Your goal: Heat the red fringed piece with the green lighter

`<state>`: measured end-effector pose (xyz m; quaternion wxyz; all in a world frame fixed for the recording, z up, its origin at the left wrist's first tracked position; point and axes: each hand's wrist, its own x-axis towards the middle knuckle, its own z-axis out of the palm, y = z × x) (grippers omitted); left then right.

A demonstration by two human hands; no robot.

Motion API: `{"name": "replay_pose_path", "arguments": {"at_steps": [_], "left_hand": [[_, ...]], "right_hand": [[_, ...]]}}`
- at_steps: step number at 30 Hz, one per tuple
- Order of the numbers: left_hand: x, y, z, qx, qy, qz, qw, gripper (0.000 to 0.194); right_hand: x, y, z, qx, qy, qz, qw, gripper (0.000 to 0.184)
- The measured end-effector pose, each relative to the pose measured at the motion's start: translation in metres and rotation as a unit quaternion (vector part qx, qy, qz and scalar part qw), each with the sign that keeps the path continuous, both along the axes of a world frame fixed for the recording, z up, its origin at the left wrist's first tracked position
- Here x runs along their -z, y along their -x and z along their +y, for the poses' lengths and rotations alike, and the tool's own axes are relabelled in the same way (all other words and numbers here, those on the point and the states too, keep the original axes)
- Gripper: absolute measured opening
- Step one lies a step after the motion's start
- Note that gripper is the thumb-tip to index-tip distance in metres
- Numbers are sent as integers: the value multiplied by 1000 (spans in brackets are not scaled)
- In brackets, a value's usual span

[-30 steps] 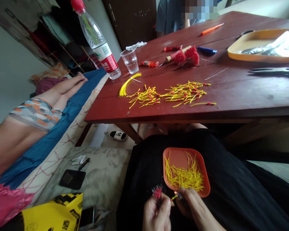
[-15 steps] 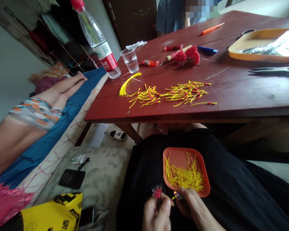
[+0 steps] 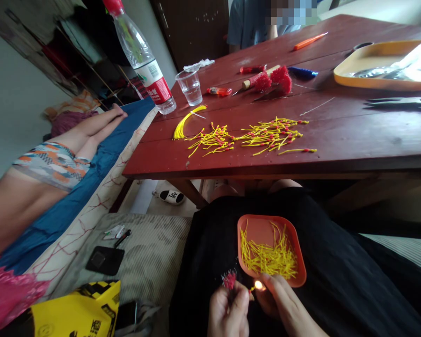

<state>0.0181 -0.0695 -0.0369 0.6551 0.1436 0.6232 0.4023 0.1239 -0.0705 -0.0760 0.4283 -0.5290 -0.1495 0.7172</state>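
Observation:
My left hand (image 3: 228, 309) is closed around a red bristly bundle (image 3: 228, 280), whose frayed top sticks up above the fingers. From between its thumb and finger a short yellow cord (image 3: 251, 290) with a red bit points right. My right hand (image 3: 282, 299) grips a lighter, mostly hidden by the fingers, and a bright flame (image 3: 258, 284) burns at the cord's end. Just beyond both hands, an orange tray (image 3: 299, 243) on my lap holds many loose yellow cords (image 3: 270, 255).
On the red table (image 3: 340, 140) lie yellow cords with red bits (image 3: 273, 133), a tied yellow bundle (image 3: 187, 124), red brush-like pieces (image 3: 280, 82), pliers (image 3: 400, 103) and a yellow tray (image 3: 340, 77). A bottle (image 3: 154, 84) and cup (image 3: 191, 89) stand left. One person lies left; another sits across.
The flame at my right hand has grown from a small glow to a bright light at the yellow cord's end. Both hands stay in nearly the same place.

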Motion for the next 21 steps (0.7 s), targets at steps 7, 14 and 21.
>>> {"name": "replay_pose_path", "arguments": {"at_steps": [7,14,21], "left_hand": [[0,0,0,11,-5,8,1000,47],[5,2,-2,4,-3,2,1000,45],[12,5,-6,-13,-15,-6,1000,40]], "right_hand": [[-2,-1,2,-3,-4,-2,1000,49],[-1,-2,2,-6,-16,-2,1000,48],[3,-4,-1,8,-35,10,999,43]]}}
